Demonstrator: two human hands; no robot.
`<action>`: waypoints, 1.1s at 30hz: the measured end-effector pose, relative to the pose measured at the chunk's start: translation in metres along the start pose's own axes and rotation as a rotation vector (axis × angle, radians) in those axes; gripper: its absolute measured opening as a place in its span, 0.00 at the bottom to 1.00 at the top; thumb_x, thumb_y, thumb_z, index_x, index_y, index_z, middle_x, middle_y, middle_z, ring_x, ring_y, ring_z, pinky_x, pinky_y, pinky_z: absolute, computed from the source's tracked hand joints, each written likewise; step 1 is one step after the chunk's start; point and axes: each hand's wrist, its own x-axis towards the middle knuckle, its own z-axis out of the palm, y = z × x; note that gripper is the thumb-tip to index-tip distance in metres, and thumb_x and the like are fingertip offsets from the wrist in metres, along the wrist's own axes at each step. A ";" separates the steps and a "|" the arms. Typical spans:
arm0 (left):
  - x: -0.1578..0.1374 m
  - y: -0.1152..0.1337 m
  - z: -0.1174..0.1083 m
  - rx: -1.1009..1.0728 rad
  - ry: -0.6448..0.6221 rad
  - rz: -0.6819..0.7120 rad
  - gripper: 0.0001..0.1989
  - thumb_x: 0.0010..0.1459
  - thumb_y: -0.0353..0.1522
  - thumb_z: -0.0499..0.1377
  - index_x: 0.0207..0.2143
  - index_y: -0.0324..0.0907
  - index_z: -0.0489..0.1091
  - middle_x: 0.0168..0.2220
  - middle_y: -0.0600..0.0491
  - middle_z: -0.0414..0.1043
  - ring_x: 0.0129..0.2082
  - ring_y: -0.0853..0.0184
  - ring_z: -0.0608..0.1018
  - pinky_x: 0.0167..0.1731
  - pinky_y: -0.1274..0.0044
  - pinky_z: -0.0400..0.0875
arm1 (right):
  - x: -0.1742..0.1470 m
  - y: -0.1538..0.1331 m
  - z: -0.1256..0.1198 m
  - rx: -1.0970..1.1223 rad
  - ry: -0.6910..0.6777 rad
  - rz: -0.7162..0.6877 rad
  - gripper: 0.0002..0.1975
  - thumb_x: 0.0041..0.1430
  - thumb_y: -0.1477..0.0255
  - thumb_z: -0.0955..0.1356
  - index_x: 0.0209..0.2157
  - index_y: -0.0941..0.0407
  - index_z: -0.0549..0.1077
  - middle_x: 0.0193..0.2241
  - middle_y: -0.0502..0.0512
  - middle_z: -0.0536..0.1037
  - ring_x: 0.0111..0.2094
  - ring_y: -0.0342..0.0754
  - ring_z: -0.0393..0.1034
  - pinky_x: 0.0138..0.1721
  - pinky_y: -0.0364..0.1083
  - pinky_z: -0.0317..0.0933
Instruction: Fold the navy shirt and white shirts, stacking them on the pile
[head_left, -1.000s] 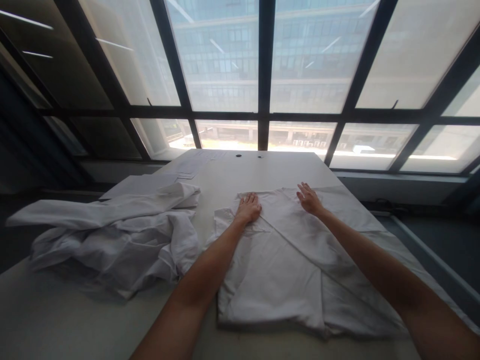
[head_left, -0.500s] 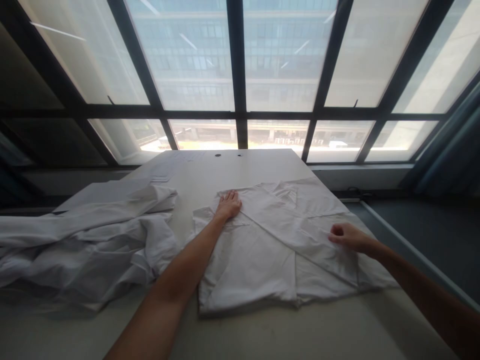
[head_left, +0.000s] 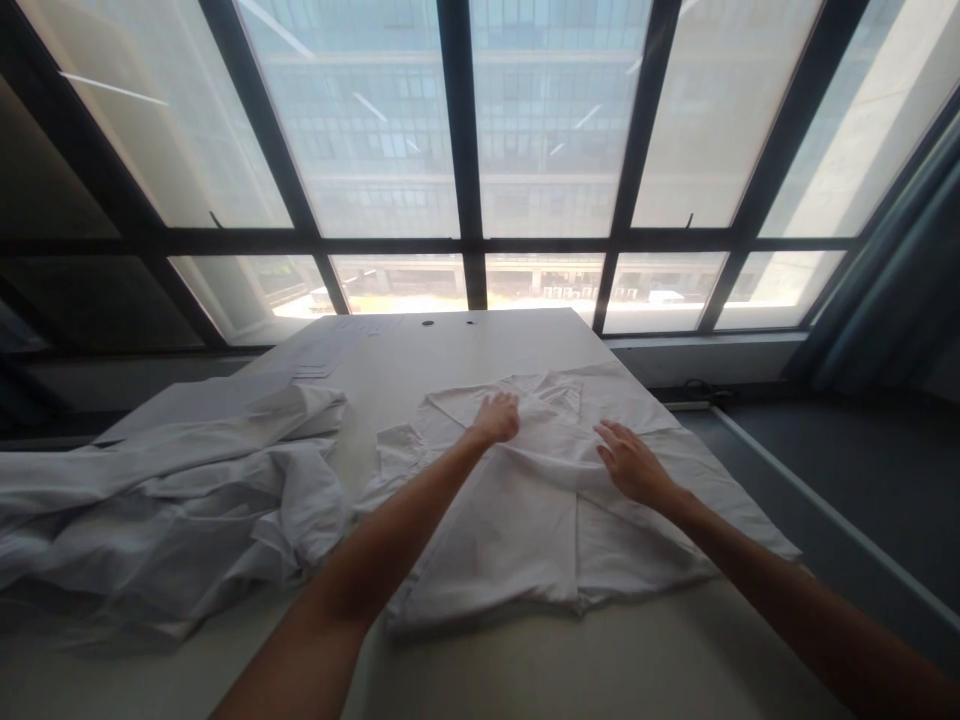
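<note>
A folded white garment (head_left: 517,540) lies spread on the white table in front of me, with creases and overlapping layers across its middle. My left hand (head_left: 497,418) is on its upper part, fingers bunched together on the cloth; a soft ridge of fabric runs from that hand toward the right. My right hand (head_left: 631,462) is over the right half of the garment, fingers apart and pointing left, with nothing held. Whether its fingertips touch the cloth is hard to tell.
A rumpled heap of white cloth (head_left: 187,510) covers the left side of the table (head_left: 480,350). Papers (head_left: 315,355) lie at its far left. Beyond the far edge stand large windows (head_left: 465,150); a blue curtain (head_left: 862,290) hangs at the right.
My left hand has slid right across the garment and its spread fingers have drawn together. My right hand has moved left and opened from a curl. The cloth's middle layer has shifted.
</note>
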 end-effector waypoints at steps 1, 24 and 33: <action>0.000 0.019 0.004 -0.016 -0.007 0.078 0.27 0.69 0.33 0.47 0.69 0.42 0.56 0.70 0.43 0.55 0.70 0.57 0.56 0.67 0.58 0.49 | 0.002 -0.013 0.001 -0.008 0.022 -0.040 0.22 0.70 0.70 0.60 0.61 0.61 0.66 0.62 0.67 0.67 0.63 0.56 0.60 0.63 0.52 0.54; -0.010 0.077 0.035 -0.098 -0.105 0.169 0.33 0.71 0.44 0.40 0.71 0.37 0.47 0.74 0.39 0.40 0.73 0.49 0.46 0.67 0.49 0.41 | -0.077 -0.051 -0.048 -0.138 -0.343 -0.082 0.13 0.68 0.76 0.62 0.39 0.59 0.79 0.40 0.65 0.79 0.43 0.57 0.73 0.46 0.50 0.62; -0.034 0.106 0.058 -0.023 0.049 0.364 0.33 0.70 0.42 0.46 0.72 0.36 0.47 0.73 0.38 0.42 0.73 0.53 0.46 0.68 0.55 0.45 | -0.027 -0.043 0.035 0.127 -0.165 0.096 0.32 0.72 0.61 0.57 0.69 0.65 0.56 0.70 0.69 0.54 0.71 0.61 0.45 0.67 0.61 0.45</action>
